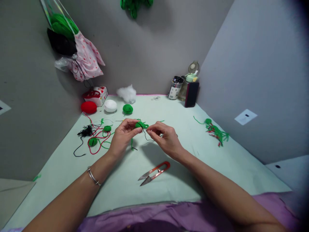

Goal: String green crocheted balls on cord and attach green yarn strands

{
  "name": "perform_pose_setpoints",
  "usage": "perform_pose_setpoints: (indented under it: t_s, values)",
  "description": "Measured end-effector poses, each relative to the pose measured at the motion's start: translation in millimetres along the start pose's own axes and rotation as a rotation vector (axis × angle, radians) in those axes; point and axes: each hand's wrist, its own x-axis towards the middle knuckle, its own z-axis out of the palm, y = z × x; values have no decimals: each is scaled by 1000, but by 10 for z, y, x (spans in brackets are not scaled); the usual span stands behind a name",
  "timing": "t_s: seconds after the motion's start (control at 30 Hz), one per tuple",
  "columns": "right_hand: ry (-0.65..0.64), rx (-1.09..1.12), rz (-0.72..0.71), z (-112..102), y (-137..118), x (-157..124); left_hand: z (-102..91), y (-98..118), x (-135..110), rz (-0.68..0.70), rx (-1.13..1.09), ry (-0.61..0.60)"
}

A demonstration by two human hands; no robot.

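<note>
Between the fingers and thumb of my left hand (pixel 126 133) is a small green crocheted piece (pixel 139 124), held above the table. A black yarn strand (pixel 145 135) hangs from it in a loop and runs behind my right hand (pixel 165 137). My right hand is closed in a pinch just right of the piece; what its fingertips grip is too small to make out. Below the hands, orange-handled thread snips (pixel 155 172) lie on the table with their blades apart. A short green and black yarn end (pixel 132 146) shows beneath my left hand.
Left on the table (pixel 116 190) lie tangled black yarn (pixel 86 130), red yarn (pixel 98 149) and small green balls (pixel 92 142). Behind are red (pixel 88 107), white (pixel 110 106) and green (pixel 127 109) yarn balls and stuffing (pixel 127 94). A phone (pixel 191 94) and green-red yarn scraps (pixel 217 132) are right.
</note>
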Motion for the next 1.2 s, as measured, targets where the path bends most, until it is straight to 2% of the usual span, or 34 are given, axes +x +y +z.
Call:
perform_pose_setpoints:
  t_s: [0.1, 0.33, 0.5, 0.63, 0.83, 0.97, 1.07, 1.13, 1.2]
  values:
    - [24, 46, 24, 42, -24, -17, 21, 15, -13, -22, -41, 10]
    - [46, 254, 71, 152, 35, -46, 90, 85, -55, -220, -247, 24]
    - [75, 343, 94, 163, 26, -45, 98, 47, -70, -114, -182, 8]
    - [27, 390, 153, 121, 25, -16, 80, 5, -73, -33, -107, -1]
    - [-42, 300, 247, 79, 101, 30, 62, -3, -70, 28, -25, 21]
    - [-140, 489, 320, 66, 71, 44, 38, -7, -55, 57, 82, 5]
    - [-139, 633, 342, 29, 18, 51, 7, -35, -36, 62, 128, -54]
    - [-147, 611, 326, -2, 3, 49, -8, -60, -30, 50, 132, -91]
    - [-145, 445, 270, -24, 15, 43, -13, -83, -33, 33, 148, -112]
